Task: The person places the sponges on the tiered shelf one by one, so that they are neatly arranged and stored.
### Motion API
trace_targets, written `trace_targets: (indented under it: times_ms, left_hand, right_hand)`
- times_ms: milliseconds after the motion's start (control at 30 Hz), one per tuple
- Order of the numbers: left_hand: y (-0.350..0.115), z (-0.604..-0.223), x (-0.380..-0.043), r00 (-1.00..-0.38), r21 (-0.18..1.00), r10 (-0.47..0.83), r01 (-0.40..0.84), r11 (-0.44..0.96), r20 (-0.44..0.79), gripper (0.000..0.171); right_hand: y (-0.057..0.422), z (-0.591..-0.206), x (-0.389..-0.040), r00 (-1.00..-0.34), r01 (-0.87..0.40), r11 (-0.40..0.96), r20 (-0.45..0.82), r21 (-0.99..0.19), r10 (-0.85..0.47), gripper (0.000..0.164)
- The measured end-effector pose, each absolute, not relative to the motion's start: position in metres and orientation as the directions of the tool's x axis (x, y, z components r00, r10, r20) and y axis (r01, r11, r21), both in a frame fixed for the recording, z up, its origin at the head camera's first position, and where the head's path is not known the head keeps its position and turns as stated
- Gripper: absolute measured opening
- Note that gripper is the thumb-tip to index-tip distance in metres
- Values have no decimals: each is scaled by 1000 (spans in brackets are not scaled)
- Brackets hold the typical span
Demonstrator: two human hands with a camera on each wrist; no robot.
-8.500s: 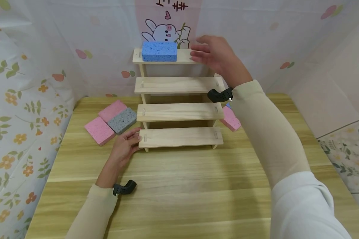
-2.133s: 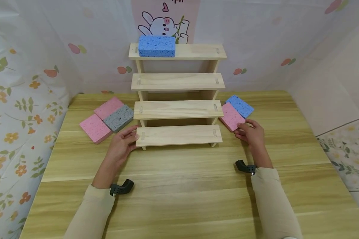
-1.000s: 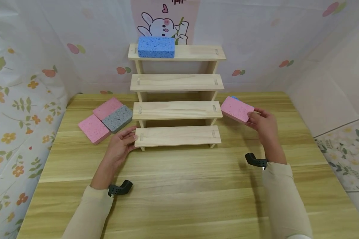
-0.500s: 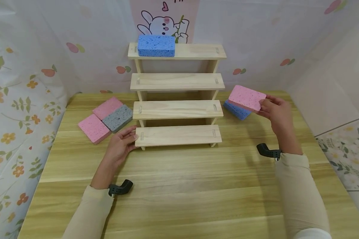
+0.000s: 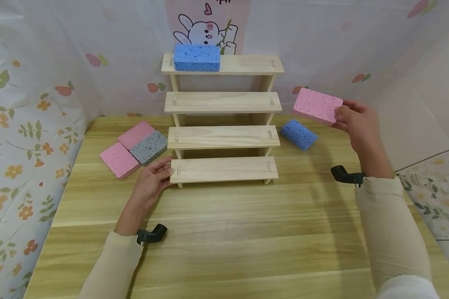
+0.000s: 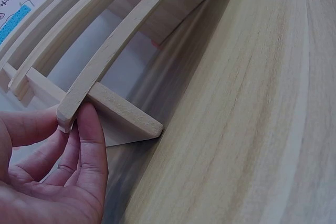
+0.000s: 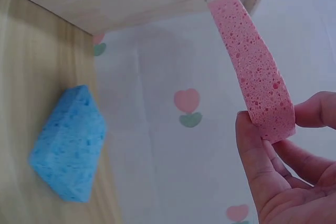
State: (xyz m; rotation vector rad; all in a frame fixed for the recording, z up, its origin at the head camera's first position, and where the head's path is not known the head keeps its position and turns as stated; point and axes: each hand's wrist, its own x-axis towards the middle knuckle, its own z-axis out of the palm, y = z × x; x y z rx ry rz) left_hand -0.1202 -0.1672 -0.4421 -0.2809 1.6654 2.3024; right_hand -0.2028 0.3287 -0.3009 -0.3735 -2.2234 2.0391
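While the thumb and fingers point(image 7: 252, 145) of a person's right hand point(image 5: 361, 120) stand apart only by its thickness, they pinch a speckled pink rectangular sponge point(image 5: 318, 106) by one short end, aloft to the right of a four-tier stand of pale wood point(image 5: 224, 101). Porous and slab-like, the sponge looks light, grippy and hard to break, likely yielding a little under a squeeze; a gentle pinch across its broad faces should serve, and a hold nearer the middle would probably steady the free end. At the opposite side, the left hand point(image 5: 149, 185) grips the lowest board's left end between thumb and fingers. Beyond, a bright blue sponge point(image 5: 299, 134) lies on the wood-grained table point(image 5: 247, 249), a thick blue sponge point(image 5: 196, 58) sits on the top tier, and a grey sponge point(image 5: 148, 147) lies left of the stand.
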Motion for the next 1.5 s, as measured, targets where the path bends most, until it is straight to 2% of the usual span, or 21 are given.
trace_targets:
  times_ms: [300,600,833,1100,1500]
  left_hand:
    - [-166,-440,-121,-941,894,117,-339,-293,-318,50]
    - [-164,-439,-122,-941,896,126,-338,-289,-315,51]
    - [-165,-440,-122,-939,892,119,-343,-293,-322,51]
    - [-165,-440,-120,-938,894,124,-347,-284,-324,51]
    - [-166,-441,-120,-936,892,119,-351,-286,-330,51]
  right_hand:
    - [326,-271,-218,-973,83,101,-58,-991,225,54]
    - [325,-247,-227,-969,99,36,-88,-994,232,51]
    - [318,-236,-236,-969,107,1,-104,-994,226,51]
    - [307,-224,-246,-971,119,57,-104,-991,215,51]
    - [280,-212,-263,-985,126,42,-120,-991,125,51]
